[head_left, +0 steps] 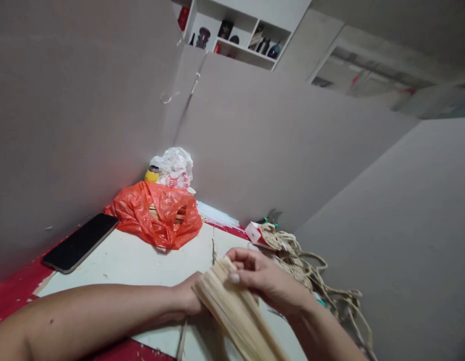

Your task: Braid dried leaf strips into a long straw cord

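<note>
A flat bundle of pale, straw-coloured strips [236, 311] slants down toward the bottom edge. My right hand [255, 276] pinches its upper end between thumb and fingers. Behind the bundle's left edge is my left hand [190, 296], its fingers mostly hidden by the strips, so its grip cannot be made out. Both hands are over a white board [153, 265] on a red surface [10, 291]. A thin strip [214, 250] stands out just beyond the bundle's top end.
A black phone [82, 243] lies at the left. Behind it sit a red plastic bag [138, 210] holding sticks, a yellow jar [152, 174] and a white bag [175, 163]. Coiled rope [292, 255] spreads at the right, beside a small box [254, 232]. Walls rise behind.
</note>
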Demonstrator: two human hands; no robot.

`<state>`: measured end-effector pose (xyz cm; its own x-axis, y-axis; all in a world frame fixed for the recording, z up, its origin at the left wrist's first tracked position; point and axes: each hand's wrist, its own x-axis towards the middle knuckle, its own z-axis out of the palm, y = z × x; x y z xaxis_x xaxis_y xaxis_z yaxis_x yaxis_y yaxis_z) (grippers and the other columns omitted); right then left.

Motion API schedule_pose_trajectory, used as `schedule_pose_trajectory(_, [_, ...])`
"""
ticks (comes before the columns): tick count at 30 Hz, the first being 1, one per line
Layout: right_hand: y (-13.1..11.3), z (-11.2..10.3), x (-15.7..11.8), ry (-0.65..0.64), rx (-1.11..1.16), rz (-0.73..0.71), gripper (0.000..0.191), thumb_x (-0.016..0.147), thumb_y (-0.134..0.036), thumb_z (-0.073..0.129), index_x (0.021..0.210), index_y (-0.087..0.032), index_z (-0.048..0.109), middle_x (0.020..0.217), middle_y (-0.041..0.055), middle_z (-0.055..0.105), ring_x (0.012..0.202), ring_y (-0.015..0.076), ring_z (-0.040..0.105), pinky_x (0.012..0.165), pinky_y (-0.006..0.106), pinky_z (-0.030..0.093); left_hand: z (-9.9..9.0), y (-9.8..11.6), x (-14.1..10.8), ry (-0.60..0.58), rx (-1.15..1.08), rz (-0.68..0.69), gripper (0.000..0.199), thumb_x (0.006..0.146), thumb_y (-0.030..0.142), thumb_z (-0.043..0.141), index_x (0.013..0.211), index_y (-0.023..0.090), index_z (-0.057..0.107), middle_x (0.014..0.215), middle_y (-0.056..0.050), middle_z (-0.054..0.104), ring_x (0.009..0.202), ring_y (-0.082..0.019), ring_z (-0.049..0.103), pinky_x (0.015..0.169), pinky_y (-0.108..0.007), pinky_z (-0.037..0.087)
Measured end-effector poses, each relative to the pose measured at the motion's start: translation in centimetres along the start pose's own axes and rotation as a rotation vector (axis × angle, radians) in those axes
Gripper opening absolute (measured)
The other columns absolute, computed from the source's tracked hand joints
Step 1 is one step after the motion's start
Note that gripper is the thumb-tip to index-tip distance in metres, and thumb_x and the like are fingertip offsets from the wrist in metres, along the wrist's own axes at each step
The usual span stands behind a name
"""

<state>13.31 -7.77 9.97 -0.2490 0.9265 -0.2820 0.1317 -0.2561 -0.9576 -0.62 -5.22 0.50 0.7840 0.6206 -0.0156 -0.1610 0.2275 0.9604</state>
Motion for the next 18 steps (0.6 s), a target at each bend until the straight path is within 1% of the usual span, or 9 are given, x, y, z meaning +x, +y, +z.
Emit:
schedule_pose_trajectory(1, [1.7, -0.1, -0.3, -0.029, 0.029, 0.025, 0.03, 0.061, -0.027, 0.078, 0.079, -0.017, 0.056, 0.058, -0.0056, 0.052, 0.042, 0.0041, 0.041, 0.036, 0.014, 0.031, 0.0, 0.1, -0.1, -0.053, -0.069, -0.035, 0.03, 0.072, 0.041, 0.061, 0.084, 0.015, 0.069, 0.08, -0.005, 0.067, 0.072, -0.017, 0.061, 0.07, -0.03, 0.047])
schedule_pose_trajectory(2, [3.3, -0.1, -0.6, -0.046, 0.058, 0.046, 0.03, 0.062, -0.028, 0.077, 0.078, -0.017, 0.054, 0.057, -0.0064, 0.051, 0.04, 0.0035, 0.04, 0.035, 0.013, 0.032, -0.2, -0.1, -0.2, -0.071, -0.102, -0.091, 0.033, 0.066, 0.042, 0.066, 0.079, 0.011, 0.069, 0.076, -0.006, 0.067, 0.069, -0.018, 0.061, 0.069, -0.031, 0.047])
schedule_pose_trajectory(5, [6.9, -0.5, -1.4, -0.055, 0.137, 0.099, 0.032, 0.063, -0.031, 0.077, 0.074, -0.016, 0.051, 0.055, -0.0055, 0.053, 0.036, 0.0028, 0.04, 0.033, 0.013, 0.033, -1.0, -1.1, 0.0, 0.049, 0.007, -0.267, 0.039, 0.051, 0.044, 0.074, 0.065, 0.008, 0.066, 0.06, -0.004, 0.063, 0.053, -0.015, 0.054, 0.055, -0.027, 0.042])
schedule_pose_trajectory(8, [8.4, -0.8, -2.1, -0.069, 0.233, 0.103, 0.035, 0.061, -0.035, 0.077, 0.073, -0.016, 0.05, 0.056, -0.004, 0.055, 0.036, 0.0039, 0.043, 0.034, 0.014, 0.035, -1.6, -1.8, 0.3, 0.119, 0.03, -0.333, 0.038, 0.048, 0.044, 0.074, 0.063, 0.009, 0.065, 0.051, -0.001, 0.058, 0.043, -0.01, 0.045, 0.047, -0.023, 0.033])
schedule_pose_trajectory(11, [8.6, -0.8, -2.3, -0.028, 0.207, 0.056, 0.033, 0.064, -0.037, 0.074, 0.073, -0.017, 0.049, 0.059, -0.0044, 0.053, 0.041, 0.0057, 0.046, 0.038, 0.016, 0.039, -1.4, -1.3, 0.2, 0.083, 0.004, -0.307, 0.034, 0.05, 0.041, 0.072, 0.061, 0.01, 0.065, 0.054, -0.002, 0.061, 0.045, -0.01, 0.047, 0.048, -0.022, 0.034])
schedule_pose_trajectory(13, [8.6, -0.6, -2.1, 0.083, 0.062, -0.005, 0.029, 0.069, -0.037, 0.07, 0.075, -0.018, 0.049, 0.061, -0.0048, 0.05, 0.046, 0.0076, 0.047, 0.042, 0.018, 0.04, -1.1, -0.7, 0.0, 0.069, 0.04, -0.288, 0.035, 0.055, 0.042, 0.07, 0.065, 0.009, 0.067, 0.055, -0.002, 0.06, 0.042, -0.008, 0.043, 0.046, -0.022, 0.032])
schedule_pose_trajectory(15, [9.0, -0.3, -1.7, 0.298, -0.169, -0.104, 0.023, 0.073, -0.034, 0.066, 0.084, -0.019, 0.052, 0.067, -0.0038, 0.051, 0.053, 0.0101, 0.049, 0.049, 0.021, 0.042, -0.8, -0.2, -0.1, 0.097, 0.124, -0.283, 0.039, 0.061, 0.047, 0.067, 0.073, 0.009, 0.069, 0.049, 0.001, 0.055, 0.036, -0.005, 0.032, 0.04, -0.02, 0.023])
schedule_pose_trajectory(17, [9.4, 0.1, -1.6, 0.535, -0.431, -0.224, 0.027, 0.076, -0.029, 0.062, 0.099, -0.019, 0.052, 0.077, -0.0005, 0.054, 0.063, 0.0131, 0.052, 0.057, 0.024, 0.043, -0.7, 0.0, -0.2, 0.125, 0.203, -0.278, 0.042, 0.065, 0.05, 0.063, 0.076, 0.01, 0.069, 0.043, 0.005, 0.047, 0.034, -0.004, 0.022, 0.037, -0.02, 0.014])
schedule_pose_trajectory(18, [9.6, 0.3, -1.7, 0.615, -0.548, -0.277, 0.028, 0.078, -0.028, 0.059, 0.103, -0.019, 0.052, 0.081, 0.0013, 0.055, 0.066, 0.0144, 0.053, 0.06, 0.026, 0.044, -0.7, 0.0, -0.2, 0.126, 0.218, -0.272, 0.042, 0.067, 0.05, 0.061, 0.077, 0.01, 0.069, 0.042, 0.005, 0.044, 0.034, -0.004, 0.021, 0.037, -0.02, 0.013])
